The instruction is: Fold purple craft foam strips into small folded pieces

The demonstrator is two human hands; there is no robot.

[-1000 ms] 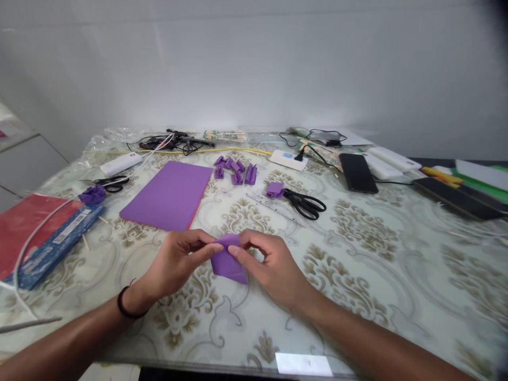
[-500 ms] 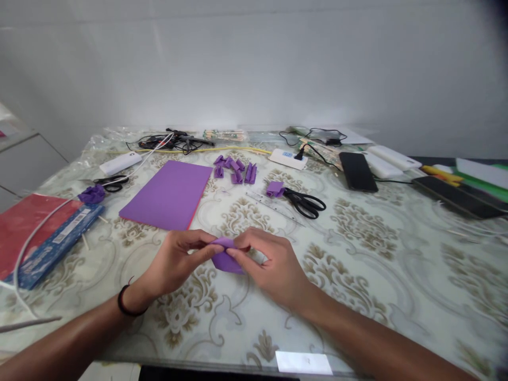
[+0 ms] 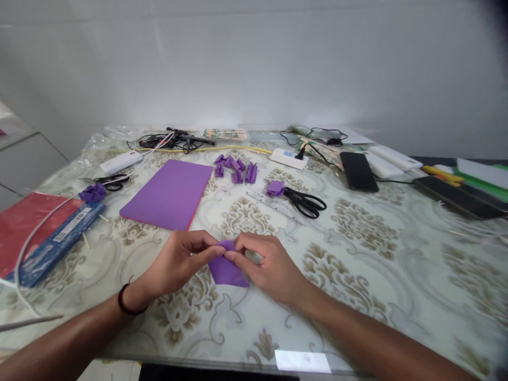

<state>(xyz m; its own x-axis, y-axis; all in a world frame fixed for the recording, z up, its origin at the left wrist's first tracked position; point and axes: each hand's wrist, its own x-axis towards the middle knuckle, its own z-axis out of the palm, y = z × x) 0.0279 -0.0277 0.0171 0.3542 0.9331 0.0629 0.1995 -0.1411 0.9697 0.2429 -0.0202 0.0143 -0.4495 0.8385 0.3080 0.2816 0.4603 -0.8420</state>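
Note:
A small piece of purple paper (image 3: 229, 271) is pinched between both hands above the table near its front. My left hand (image 3: 184, 262) grips its upper left edge between thumb and fingers. On the upper right, my right hand (image 3: 268, 264) pinches the same piece, the two thumbs nearly touching. Part of the paper lies hidden behind the fingers. Beyond the hands are a clear ruler (image 3: 273, 207), black-handled scissors (image 3: 305, 203) with a small stack of purple squares (image 3: 275, 188) at their blades, and several folded purple paper pieces (image 3: 237, 169).
Purple sheets (image 3: 169, 193) lie left of centre. Farther left are a red plastic packet (image 3: 34, 222), a blue package (image 3: 59, 241), crumpled purple paper (image 3: 92, 193) and a second pair of scissors (image 3: 115, 182). A power strip (image 3: 289, 158) and a black phone (image 3: 359, 172) sit at the back right.
The purple paper now shows more of its face, its lower edge hanging nearer to me. My right hand has shifted slightly left; both hands keep their pinch.

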